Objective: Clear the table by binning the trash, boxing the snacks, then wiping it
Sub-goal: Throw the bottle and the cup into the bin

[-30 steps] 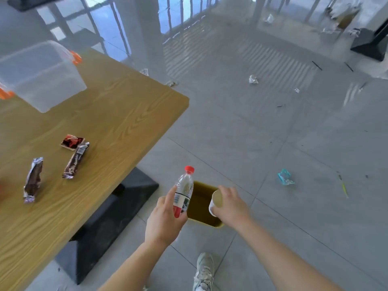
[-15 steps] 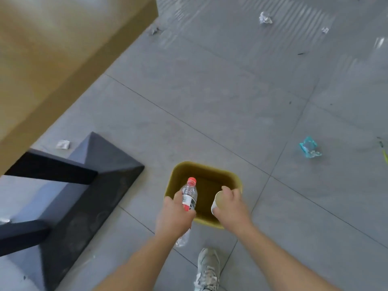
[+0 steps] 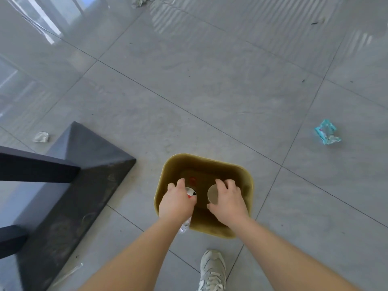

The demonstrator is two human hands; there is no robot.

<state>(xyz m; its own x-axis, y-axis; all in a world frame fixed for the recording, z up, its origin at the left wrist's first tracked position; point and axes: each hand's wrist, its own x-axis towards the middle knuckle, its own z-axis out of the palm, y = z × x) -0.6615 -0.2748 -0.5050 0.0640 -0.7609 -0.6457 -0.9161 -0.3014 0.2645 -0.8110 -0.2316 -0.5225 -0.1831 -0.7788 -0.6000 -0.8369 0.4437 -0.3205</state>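
An olive-yellow trash bin (image 3: 244, 175) stands on the grey floor in front of my feet. My left hand (image 3: 177, 201) grips a clear plastic bottle (image 3: 184, 225) with a red and white label, tipped cap-first into the bin; its red cap shows blurred inside. My right hand (image 3: 230, 201) holds a white paper cup (image 3: 213, 194) over the bin's opening, its round end facing me. Both hands are above the bin's near half.
The table's dark pyramid-shaped base (image 3: 84, 175) and black leg bars (image 3: 35, 170) stand at the left. Litter lies on the floor: a teal wrapper (image 3: 326, 132) to the right, a crumpled white paper (image 3: 41, 137) at left. My sneaker (image 3: 212, 269) is below the bin.
The view has tilted down, so the tabletop has left the frame. Both hands have lowered toward the bin, and the bottle has tipped from upright to cap-down over the opening.
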